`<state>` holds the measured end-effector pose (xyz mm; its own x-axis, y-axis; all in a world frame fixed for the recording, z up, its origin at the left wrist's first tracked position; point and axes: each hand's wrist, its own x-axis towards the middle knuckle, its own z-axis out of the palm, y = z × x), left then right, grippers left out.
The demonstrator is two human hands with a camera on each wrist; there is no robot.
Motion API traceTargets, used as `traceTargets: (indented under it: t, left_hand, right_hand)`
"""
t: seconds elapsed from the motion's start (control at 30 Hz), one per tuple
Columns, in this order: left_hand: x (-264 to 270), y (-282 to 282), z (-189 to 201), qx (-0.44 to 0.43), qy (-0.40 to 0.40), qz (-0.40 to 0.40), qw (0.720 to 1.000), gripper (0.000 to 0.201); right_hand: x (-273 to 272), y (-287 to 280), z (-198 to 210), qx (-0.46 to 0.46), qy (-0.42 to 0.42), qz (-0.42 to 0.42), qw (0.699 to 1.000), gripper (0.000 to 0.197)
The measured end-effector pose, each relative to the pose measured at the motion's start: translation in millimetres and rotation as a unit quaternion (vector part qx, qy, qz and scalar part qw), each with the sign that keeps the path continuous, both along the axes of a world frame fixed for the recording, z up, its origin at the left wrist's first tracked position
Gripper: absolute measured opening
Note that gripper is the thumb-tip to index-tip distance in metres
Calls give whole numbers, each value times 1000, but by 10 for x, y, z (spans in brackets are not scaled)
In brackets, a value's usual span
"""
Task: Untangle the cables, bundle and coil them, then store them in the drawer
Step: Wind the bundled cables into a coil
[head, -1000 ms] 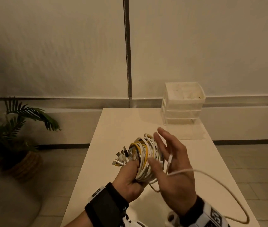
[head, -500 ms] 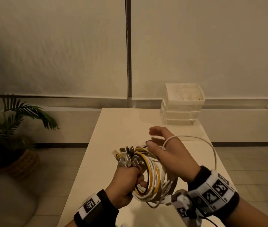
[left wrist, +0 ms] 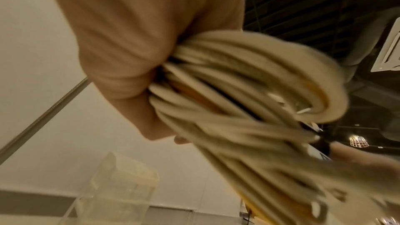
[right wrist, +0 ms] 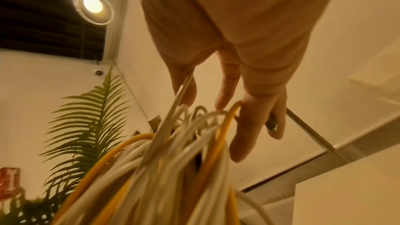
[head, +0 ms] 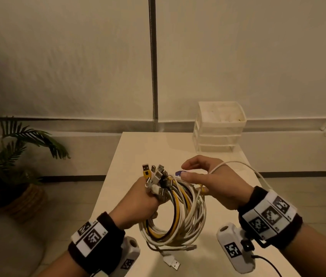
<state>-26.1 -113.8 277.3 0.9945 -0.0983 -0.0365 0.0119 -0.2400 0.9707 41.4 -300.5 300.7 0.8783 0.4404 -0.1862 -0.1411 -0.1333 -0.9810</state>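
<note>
My left hand (head: 138, 202) grips a coil of white, yellow and black cables (head: 180, 218) above the near part of the white table (head: 138, 152). Several USB plugs (head: 155, 176) stick up out of that fist. My right hand (head: 216, 184) lies over the top of the coil with curled fingers and holds a loose white cable (head: 238, 163), which arcs off to the right. The right wrist view shows this cable (right wrist: 184, 88) running along a finger. In the blurred left wrist view my left hand (left wrist: 129, 49) clasps the coil (left wrist: 249, 109). One plug end (head: 173, 262) lies on the table.
A white plastic drawer unit (head: 220, 126) stands at the table's far right corner, against a pale wall. A potted palm (head: 8, 156) in a woven basket stands on the floor to the left. Tiled floor lies on both sides of the table.
My right hand has swung from beside the coil, palm toward me, over its top, carrying the loose white cable round with it. My left hand has kept its grip.
</note>
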Motion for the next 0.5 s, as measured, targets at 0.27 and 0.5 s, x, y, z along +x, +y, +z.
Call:
traceTargets:
  t: [0.27,0.5]
  left_hand:
    - [5,111,86,163,-71,-69,982,36]
    - [-82,115,214,160,-198,-211,944,29]
  right_hand:
    - [59,29,244,22,-58,-36,997,25]
    - [249,136,310,56,2,258,965,37]
